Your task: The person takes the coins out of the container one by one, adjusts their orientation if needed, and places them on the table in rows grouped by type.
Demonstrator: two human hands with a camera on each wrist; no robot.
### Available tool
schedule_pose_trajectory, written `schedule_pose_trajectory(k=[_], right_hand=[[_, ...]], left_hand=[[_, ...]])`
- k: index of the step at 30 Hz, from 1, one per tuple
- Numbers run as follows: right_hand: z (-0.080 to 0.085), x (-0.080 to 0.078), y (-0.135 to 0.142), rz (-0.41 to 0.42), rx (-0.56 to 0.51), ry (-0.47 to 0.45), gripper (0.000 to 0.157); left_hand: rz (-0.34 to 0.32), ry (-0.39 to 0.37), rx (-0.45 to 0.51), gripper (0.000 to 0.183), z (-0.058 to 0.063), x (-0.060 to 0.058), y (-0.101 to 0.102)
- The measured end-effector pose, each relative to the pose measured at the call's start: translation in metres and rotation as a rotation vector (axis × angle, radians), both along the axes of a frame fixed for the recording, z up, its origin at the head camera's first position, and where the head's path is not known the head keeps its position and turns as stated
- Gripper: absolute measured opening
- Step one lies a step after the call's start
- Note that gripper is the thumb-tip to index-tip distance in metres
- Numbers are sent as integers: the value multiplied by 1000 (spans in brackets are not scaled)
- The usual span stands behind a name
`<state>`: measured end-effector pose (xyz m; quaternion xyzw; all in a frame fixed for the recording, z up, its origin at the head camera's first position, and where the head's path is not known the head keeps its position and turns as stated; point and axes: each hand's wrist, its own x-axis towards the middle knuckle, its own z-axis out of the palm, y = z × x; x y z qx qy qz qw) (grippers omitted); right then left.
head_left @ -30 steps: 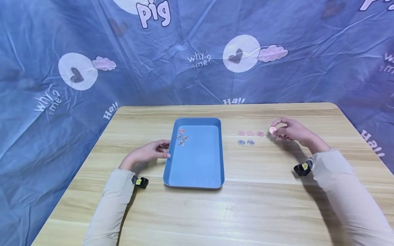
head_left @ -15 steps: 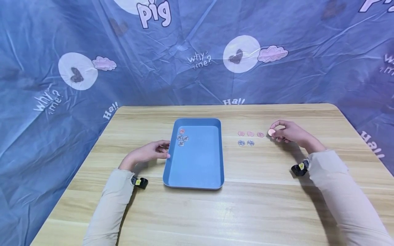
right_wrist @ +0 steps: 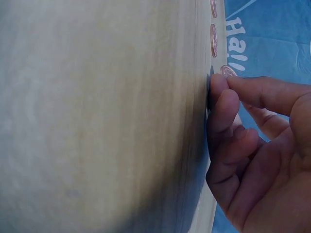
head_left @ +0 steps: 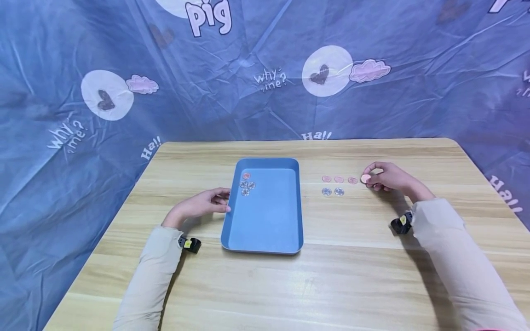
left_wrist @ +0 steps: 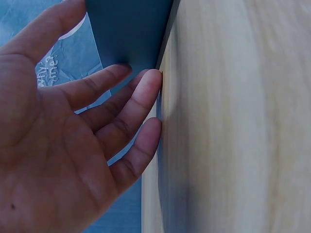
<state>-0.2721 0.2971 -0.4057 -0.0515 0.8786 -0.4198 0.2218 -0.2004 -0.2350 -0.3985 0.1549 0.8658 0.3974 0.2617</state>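
Observation:
My right hand [head_left: 388, 177] pinches a copper coin [head_left: 365, 178] between thumb and finger, low over the table at the right end of a row of copper coins [head_left: 339, 179]. In the right wrist view the coin [right_wrist: 227, 71] shows tilted at the fingertips. Two silver coins [head_left: 326, 191] lie in a row nearer to me. At the left wall of a blue tray [head_left: 265, 252], my left hand [head_left: 201, 203] touches the side with loosely bent fingers. Inside the tray's far left part lie a copper coin [head_left: 246, 176] and several silver coins [head_left: 245, 192].
The wooden table [head_left: 265, 294] carries the tray near its middle. A blue printed cloth [head_left: 232, 101] hangs behind and on both sides of it. Each wrist bears a small black camera [head_left: 192, 245].
The right hand has moved slightly left and down with the coin, closer to the end of the copper row. My left hand and the tray stay put; the head view shifts a little.

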Motion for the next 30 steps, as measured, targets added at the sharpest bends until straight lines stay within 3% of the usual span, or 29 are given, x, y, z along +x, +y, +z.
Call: schedule_pose_trajectory(k=[17, 30], right_hand=[[0, -6, -4, 25, 29, -19, 34], [-1, -5, -5, 37, 53, -15, 35]], left_hand=[[20, -18, -11, 75, 1, 0, 1], [-3, -7, -3, 74, 2, 0, 1]])
